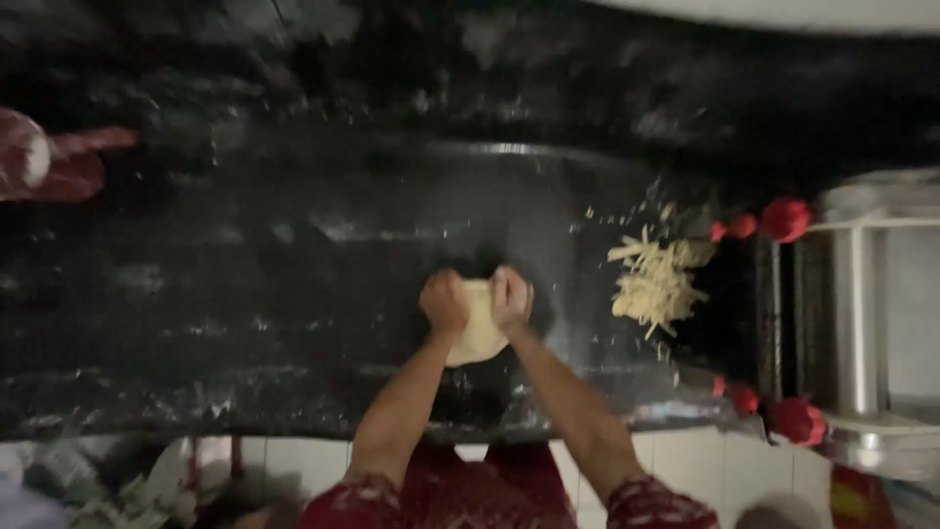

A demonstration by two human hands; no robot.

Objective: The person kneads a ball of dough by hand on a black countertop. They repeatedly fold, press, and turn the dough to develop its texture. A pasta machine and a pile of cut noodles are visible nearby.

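1. From my head cam I see both hands out over a dark, flour-dusted tabletop (pixel 245 294), forearms reaching up from the bottom of the frame
2. L hand (pixel 445 302) is on the left edge of a pale lump of dough (pixel 479 333); fingers curled and pressed together, gripping the dough
3. R hand (pixel 511 299) is on the dough's right edge, just beside the L one; fingers likewise curled in and clamped on it
4. Dough sits btwn the two hands, roughly mid-tabletop, its rounded lower part showing below the knuckles. Can't tell if it's lifted or resting on the surface, pic is blurred
5. To the right of the hands, near but apart, lies a heap of pale cut strips (pixel 654 279), w/ loose bits scattered around it
6. Further right, at the tabletop's end, stands a metal roller machine (pixel 862 313) w/ red knobs (pixel 785 217) at its upper and lower corners
7. Far left edge: a reddish object (pixel 44 162), too blurred to identify
8. Below the tabletop's near edge I see white tiling (pixel 705 465) and my red patterned sleeves (pixel 651 504)
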